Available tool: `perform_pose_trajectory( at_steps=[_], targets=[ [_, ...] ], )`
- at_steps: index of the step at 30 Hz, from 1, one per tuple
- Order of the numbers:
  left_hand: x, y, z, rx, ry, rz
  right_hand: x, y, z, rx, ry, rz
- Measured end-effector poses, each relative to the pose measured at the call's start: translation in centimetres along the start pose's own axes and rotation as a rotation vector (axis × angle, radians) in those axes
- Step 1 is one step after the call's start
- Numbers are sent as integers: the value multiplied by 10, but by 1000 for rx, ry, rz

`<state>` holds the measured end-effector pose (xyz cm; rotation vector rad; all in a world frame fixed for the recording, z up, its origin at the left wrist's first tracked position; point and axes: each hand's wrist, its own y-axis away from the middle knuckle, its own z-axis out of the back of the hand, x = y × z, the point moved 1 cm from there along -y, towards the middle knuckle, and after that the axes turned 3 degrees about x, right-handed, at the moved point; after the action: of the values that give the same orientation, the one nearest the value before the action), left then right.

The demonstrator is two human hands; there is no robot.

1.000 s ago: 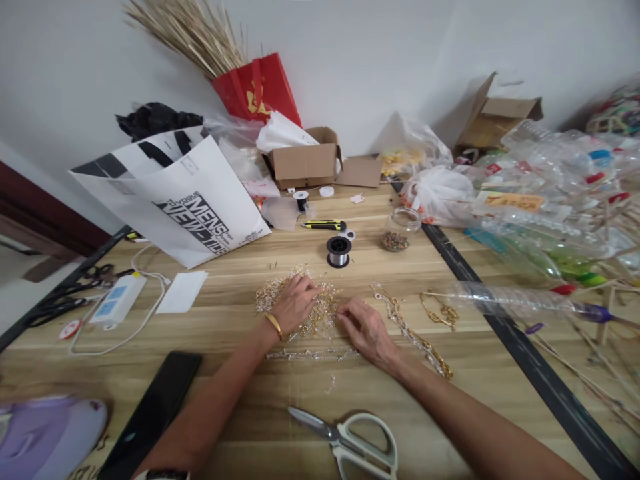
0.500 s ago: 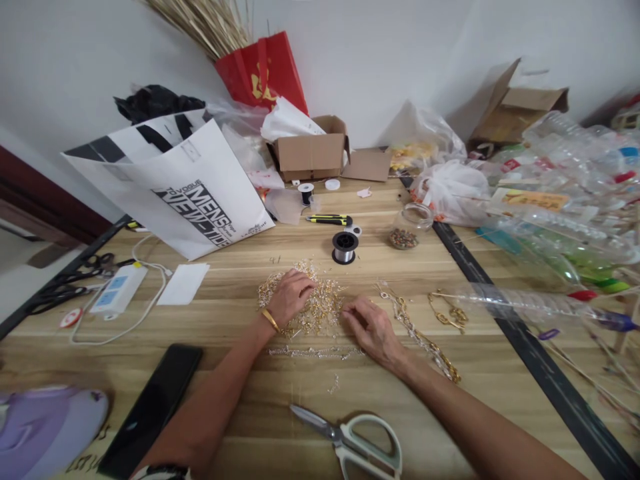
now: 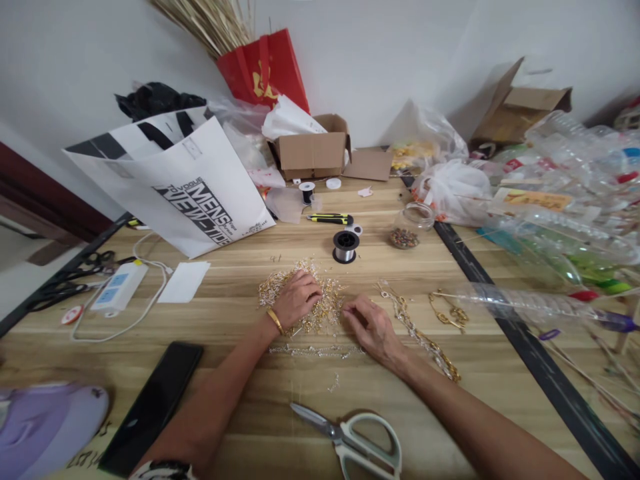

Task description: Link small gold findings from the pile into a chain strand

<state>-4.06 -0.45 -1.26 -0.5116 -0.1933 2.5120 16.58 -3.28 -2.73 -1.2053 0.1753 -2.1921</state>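
A loose pile of small gold and clear beads [image 3: 327,313] lies spread on the wooden table. My left hand [image 3: 299,297], with a gold bangle at its wrist, rests palm down on the pile, fingers bent together and their tips partly hidden. Just right of the beads, my right hand [image 3: 371,325] is closed in a pinch; whatever lies between thumb and finger is too small to make out. Below the pile a beaded strand [image 3: 315,351] runs sideways, its right end reaching the edge of my right hand. Gold and silver chains [image 3: 417,333] lie right of that hand.
Scissors [image 3: 345,437] lie near the front. Behind the beads are a wire spool [image 3: 345,247], a utility knife [image 3: 330,219] and a glass jar [image 3: 413,225]. A phone [image 3: 153,407] and power strip [image 3: 120,288] lie left; plastic bottles [image 3: 575,200] crowd the right.
My left hand has shifted slightly right over the beads, and its fingers have turned downward and drawn closer together. My right hand stays in place with the same pinch.
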Motion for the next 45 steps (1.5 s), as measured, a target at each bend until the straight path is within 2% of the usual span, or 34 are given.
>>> perform_pose_trajectory(
  at_steps=[8, 14, 18, 30, 45],
  targets=[
    [5, 1, 3, -46, 77, 20, -2, 0, -1, 16, -25, -9],
    [5, 0, 7, -27, 122, 9, -1, 0, 0, 15, -24, -13],
    [7, -1, 5, -75, 175, -4, 0, 0, 0, 16, -36, -23],
    [10, 0, 5, -85, 164, -20, -4, -2, 3, -73, -89, -167],
    [10, 0, 4, -78, 163, -6, -14, -5, 5, -146, -366, -376]
  ],
)
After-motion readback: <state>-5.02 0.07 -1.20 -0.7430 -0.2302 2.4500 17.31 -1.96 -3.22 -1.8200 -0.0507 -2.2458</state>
